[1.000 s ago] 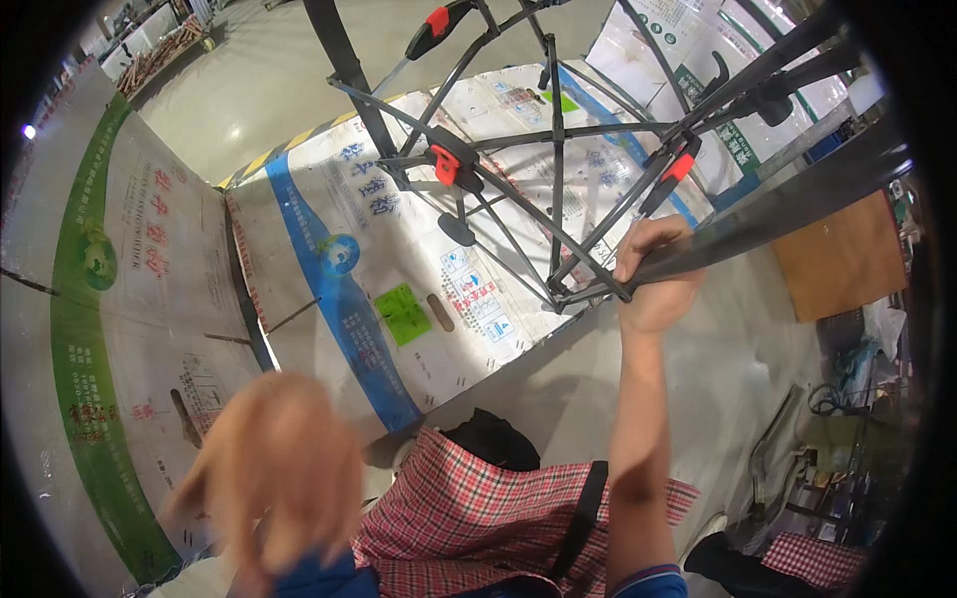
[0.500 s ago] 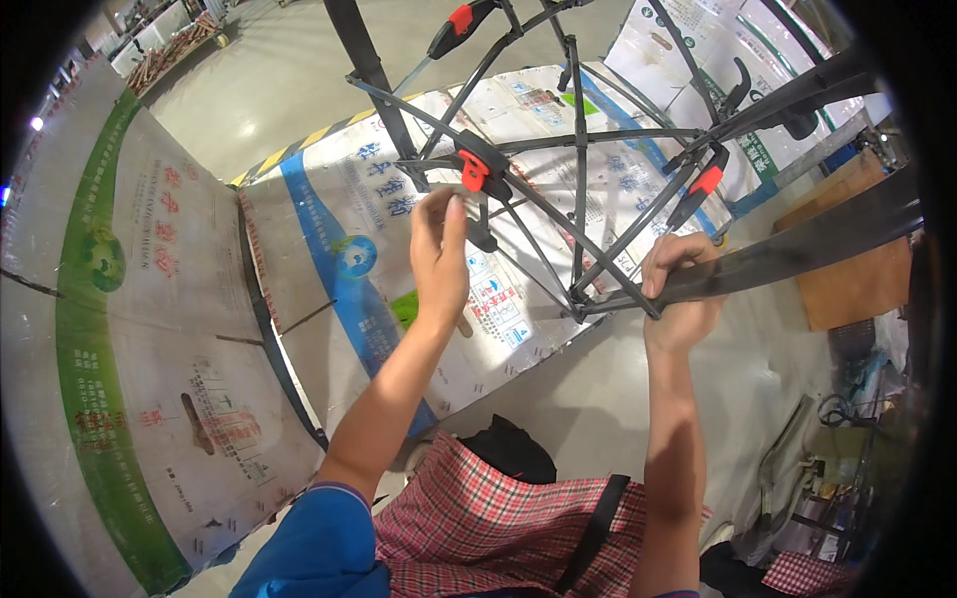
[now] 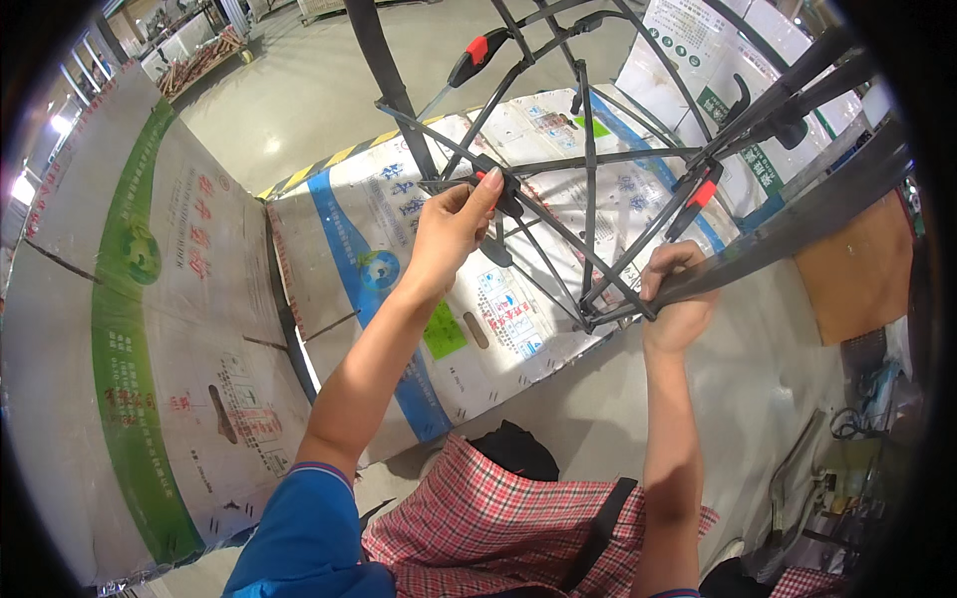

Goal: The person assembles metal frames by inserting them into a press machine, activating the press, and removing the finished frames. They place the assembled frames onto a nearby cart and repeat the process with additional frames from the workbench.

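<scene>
So the left hand (image 3: 457,229) has its thumb and bent fingers pinching the red-and-black clip (image 3: 511,196) on this black folding frame (image 3: 589,189). Right hand (image 3: 680,304) is curled around a wide black tube (image 3: 788,244) at the frame's lower right corner. Frame's above white cartons (image 3: 498,384), can't tell if they touch.
</scene>
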`<state>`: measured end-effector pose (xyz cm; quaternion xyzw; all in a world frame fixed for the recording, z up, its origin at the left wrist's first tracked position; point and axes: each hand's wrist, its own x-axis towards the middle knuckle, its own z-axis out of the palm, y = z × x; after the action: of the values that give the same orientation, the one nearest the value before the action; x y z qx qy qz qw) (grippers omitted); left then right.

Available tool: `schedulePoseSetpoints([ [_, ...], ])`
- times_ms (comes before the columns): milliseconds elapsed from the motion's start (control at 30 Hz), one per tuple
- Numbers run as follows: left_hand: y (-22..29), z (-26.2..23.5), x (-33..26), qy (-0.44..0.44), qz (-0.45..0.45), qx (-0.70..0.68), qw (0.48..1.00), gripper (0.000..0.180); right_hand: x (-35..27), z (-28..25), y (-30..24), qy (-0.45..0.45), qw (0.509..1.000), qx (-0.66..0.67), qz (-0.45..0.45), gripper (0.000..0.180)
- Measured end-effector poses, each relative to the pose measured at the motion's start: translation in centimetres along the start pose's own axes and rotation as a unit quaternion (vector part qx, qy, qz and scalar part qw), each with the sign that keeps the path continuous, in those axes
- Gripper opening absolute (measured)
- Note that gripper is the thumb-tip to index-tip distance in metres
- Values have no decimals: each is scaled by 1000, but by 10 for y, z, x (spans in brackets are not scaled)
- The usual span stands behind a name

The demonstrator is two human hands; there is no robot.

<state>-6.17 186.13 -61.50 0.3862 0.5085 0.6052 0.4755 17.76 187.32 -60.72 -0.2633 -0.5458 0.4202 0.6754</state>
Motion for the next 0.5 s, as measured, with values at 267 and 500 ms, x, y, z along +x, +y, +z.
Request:
schedulePoseSetpoints([
  [267,18,10,-1,26,27,-53,998,45,2,5,-4,-25,999,-40,-6,50],
  [500,46,6,-4,63,20,96,993,57,3,12,0,4,999,-33,-18,45],
])
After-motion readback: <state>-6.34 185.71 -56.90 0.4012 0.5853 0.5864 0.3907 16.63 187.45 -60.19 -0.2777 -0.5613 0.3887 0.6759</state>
